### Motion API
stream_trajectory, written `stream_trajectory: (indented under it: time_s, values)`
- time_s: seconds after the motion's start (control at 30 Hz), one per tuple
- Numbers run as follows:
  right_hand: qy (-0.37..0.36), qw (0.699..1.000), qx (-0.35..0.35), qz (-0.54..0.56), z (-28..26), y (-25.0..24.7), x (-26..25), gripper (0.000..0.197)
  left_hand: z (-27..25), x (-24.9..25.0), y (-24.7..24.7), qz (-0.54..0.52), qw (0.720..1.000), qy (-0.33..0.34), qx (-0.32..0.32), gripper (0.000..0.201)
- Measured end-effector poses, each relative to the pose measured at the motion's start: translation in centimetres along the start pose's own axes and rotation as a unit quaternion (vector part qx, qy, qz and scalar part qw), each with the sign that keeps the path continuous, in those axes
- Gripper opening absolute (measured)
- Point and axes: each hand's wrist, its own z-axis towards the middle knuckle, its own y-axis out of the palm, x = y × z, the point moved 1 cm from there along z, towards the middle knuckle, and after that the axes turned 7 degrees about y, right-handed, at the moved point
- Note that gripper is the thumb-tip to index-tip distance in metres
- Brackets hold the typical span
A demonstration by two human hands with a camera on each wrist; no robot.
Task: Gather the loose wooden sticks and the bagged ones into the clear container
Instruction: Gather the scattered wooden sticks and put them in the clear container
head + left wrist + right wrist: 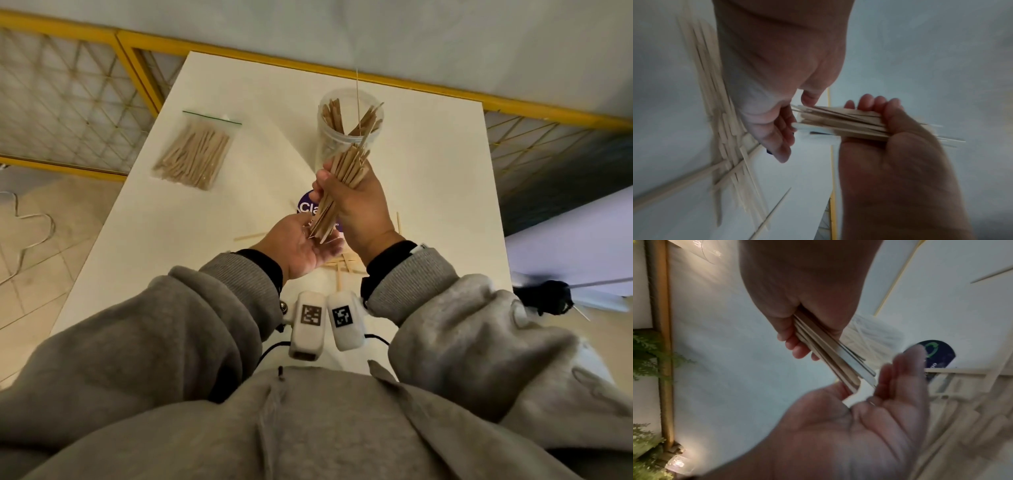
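Right hand clenches a bundle of wooden sticks; left hand lies flat-fingered beneath its ends; light, stiff, slippery: grip mid-bundle

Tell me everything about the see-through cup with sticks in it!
The clear container is a tall, round tube that looks like plastic, standing upright and open-topped on the white table, far from the person. Flat wooden sticks lean inside it, and one thin skewer pokes high above the rim. No hand touches it.
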Motion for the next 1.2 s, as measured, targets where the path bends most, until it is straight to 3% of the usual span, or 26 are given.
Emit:
stream_trajectory:
  time_s: [0.1,0.23,0.43,0.73,0.97,1.07,1.2]
  values:
    - [0.0,1.0,-0.015,0.008,0.0,-0.2,-0.5,0.018,0.3,0.1,-0.2,-0.012,1.0,-0.005,0.018,0.038]
    - [0.002,0.999,-0.004,-0.052,0.2,-0.5,0.5,0.022,0.3,0.2,0.6,-0.011,1.0,0.002,-0.009,0.033]
    - [0.061,0.995,0.032,-0.066,0.8,-0.7,1.5,0.008,1.0,0.0,0.4,0.033,0.999,-0.015,-0.035,0.033]
    - [-0.124,0.99,0.055,-0.033,7.5,-1.9,-11.0,0.01,4.0,1.3,-3.6,0.133,0.989,-0.042,0.056,0.026]
    - [-0.059,0.985,0.146,-0.072,13.7,-1.6,-13.0,0.015,6.3,3.5,-5.1,0.191,0.978,0.009,0.083,0.026]
    - [-0.071,0.981,0.165,-0.074,15.4,-1.2,-12.7,0.021,7.3,4.4,-5.1,0.197,0.976,0.025,0.084,0.025]
    - [-0.126,0.975,0.166,-0.071,15.9,-1.2,-14.4,0.009,8.2,4.6,-5.5,0.208,0.974,0.036,0.085,0.024]
